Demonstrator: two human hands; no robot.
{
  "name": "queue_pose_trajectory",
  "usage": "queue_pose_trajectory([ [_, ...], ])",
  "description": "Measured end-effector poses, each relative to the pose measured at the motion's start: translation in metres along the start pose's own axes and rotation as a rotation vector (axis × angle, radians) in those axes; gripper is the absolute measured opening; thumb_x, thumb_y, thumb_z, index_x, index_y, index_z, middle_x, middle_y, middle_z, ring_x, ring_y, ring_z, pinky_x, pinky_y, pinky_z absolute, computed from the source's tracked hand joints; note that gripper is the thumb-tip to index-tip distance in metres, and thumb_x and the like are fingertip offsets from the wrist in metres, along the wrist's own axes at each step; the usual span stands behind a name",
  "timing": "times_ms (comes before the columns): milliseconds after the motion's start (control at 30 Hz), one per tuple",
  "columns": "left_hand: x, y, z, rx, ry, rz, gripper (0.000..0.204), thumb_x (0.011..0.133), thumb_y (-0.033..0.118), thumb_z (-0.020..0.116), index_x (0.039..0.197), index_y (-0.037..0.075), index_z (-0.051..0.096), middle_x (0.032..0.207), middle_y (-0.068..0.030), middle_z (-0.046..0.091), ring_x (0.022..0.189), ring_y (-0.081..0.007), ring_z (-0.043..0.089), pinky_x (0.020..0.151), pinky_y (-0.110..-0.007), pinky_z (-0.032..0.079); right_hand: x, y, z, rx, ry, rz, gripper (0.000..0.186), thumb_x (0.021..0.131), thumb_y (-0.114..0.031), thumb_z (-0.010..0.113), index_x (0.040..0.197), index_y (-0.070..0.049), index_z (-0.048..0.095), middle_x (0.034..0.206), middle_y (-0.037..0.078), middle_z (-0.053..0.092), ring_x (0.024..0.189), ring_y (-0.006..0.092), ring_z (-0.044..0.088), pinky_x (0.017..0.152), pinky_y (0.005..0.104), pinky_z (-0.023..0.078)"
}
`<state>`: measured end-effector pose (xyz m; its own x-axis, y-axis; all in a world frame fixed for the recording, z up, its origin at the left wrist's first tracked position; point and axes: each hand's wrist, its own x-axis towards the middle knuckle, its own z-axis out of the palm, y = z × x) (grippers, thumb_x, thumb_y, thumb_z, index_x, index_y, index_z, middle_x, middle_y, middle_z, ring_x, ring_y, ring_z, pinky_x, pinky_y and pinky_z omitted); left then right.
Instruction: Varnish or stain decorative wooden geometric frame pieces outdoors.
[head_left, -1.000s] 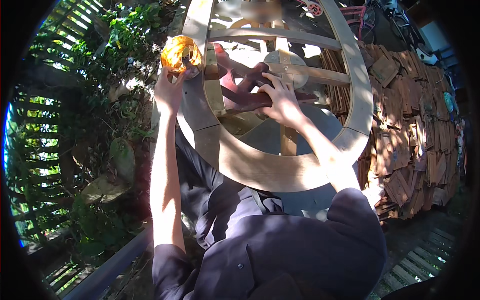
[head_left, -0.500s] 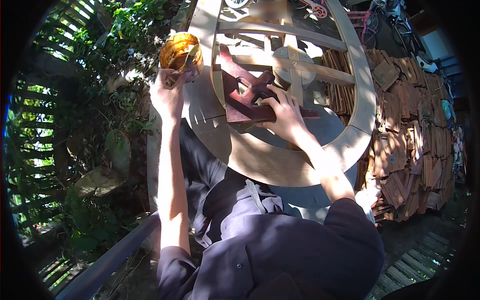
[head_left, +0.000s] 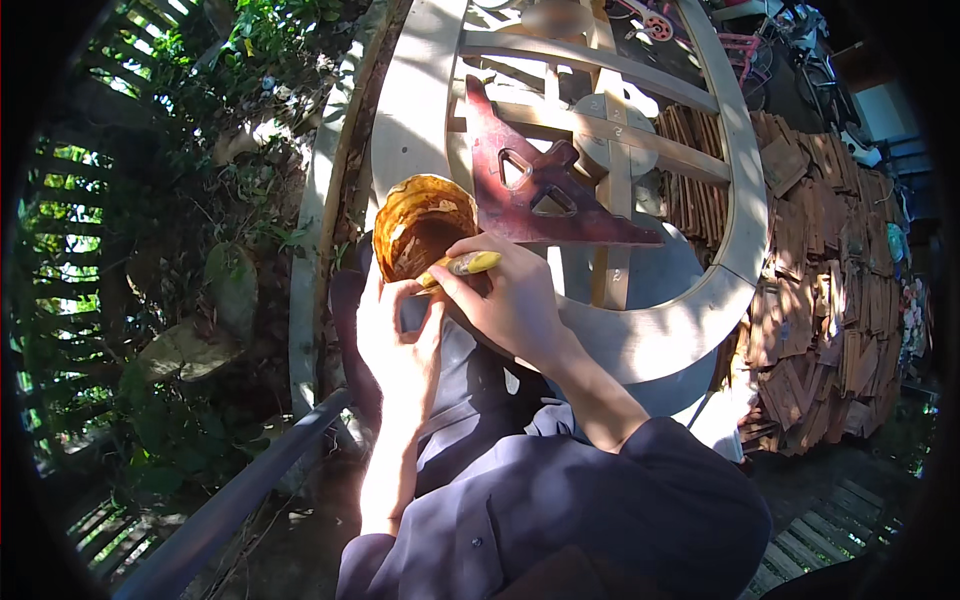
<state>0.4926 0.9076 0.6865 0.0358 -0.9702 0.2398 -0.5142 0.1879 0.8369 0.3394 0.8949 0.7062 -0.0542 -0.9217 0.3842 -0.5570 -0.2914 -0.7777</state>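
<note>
My left hand (head_left: pixel 400 340) grips the lower side of a stained orange-brown tub (head_left: pixel 395 225), which is tipped so that its brown inside shows. Against its near rim, my right hand (head_left: pixel 515 300) pinches the yellow handle of what looks like a paintbrush (head_left: pixel 474 263); the bristles are hidden. Beyond both hands lies a dark red, triangular wooden bracket (head_left: pixel 590 222) with cutouts. It rests, untouched, on a pale wooden frame (head_left: pixel 660 340) with a rounded rim and crossbars.
Stacked clay-coloured tiles (head_left: pixel 815 300) stand at the right. A dark rail (head_left: pixel 240 490) crosses the lower left, beside plants and a slatted fence (head_left: pixel 70 290). A pink bicycle (head_left: pixel 745 55) is at the far right, and a round disc (head_left: pixel 640 158) sits under the crossbars.
My right hand has let go of the red bracket and moved left to the brush handle at the tub. My left hand has brought the tub nearer and to the right.
</note>
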Motion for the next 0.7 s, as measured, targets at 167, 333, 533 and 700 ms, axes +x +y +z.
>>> queue_pose_trajectory([
  [167, -0.008, -0.015, 0.006, -0.155, 0.006, 0.001, 0.086, 0.072, 0.015, 0.086, 0.143, 0.003, 0.038, 0.137, -0.0166, 0.050, 0.125, -0.0280, 0.053, 0.109, -0.039, 0.040, 0.008, -0.021, -0.020, 0.102, 0.013, 0.091, 0.013, 0.086, -0.012, 0.069, 0.093, -0.002, 0.064, 0.088, 0.012, 0.066, 0.077, 0.0303, 0.067, 0.071, 0.0365, 0.054],
  [333, -0.014, -0.020, 0.017, -0.514, 0.038, -0.149, 0.106, 0.078, 0.032, 0.083, 0.155, 0.008, 0.014, 0.153, -0.0214, 0.030, 0.140, -0.0320, 0.035, 0.116, -0.044, 0.029, 0.022, -0.014, -0.047, 0.295, -0.191, 0.117, 0.016, 0.088, -0.011, 0.069, 0.102, -0.002, 0.066, 0.091, 0.011, 0.068, 0.080, 0.0194, 0.068, 0.074, 0.0302, 0.053],
  [533, 0.002, -0.038, 0.018, -0.688, -0.075, -0.260, 0.079, 0.096, 0.021, 0.062, 0.157, 0.007, 0.014, 0.156, -0.0183, 0.030, 0.140, -0.0271, 0.037, 0.117, -0.039, 0.027, 0.031, -0.009, -0.063, 0.225, -0.274, 0.128, 0.014, 0.090, -0.003, 0.068, 0.103, 0.000, 0.066, 0.100, 0.005, 0.067, 0.091, 0.0077, 0.061, 0.080, 0.0246, 0.050],
  [700, 0.019, -0.018, 0.001, -0.646, -0.131, -0.489, 0.066, 0.097, 0.027, 0.063, 0.153, 0.012, 0.032, 0.125, -0.0114, 0.061, 0.113, -0.0169, 0.056, 0.100, -0.033, 0.042, 0.054, 0.010, -0.078, 0.420, -0.123, 0.182, 0.017, 0.089, -0.008, 0.070, 0.103, 0.000, 0.065, 0.086, 0.007, 0.068, 0.072, 0.0108, 0.065, 0.066, 0.0244, 0.055],
])
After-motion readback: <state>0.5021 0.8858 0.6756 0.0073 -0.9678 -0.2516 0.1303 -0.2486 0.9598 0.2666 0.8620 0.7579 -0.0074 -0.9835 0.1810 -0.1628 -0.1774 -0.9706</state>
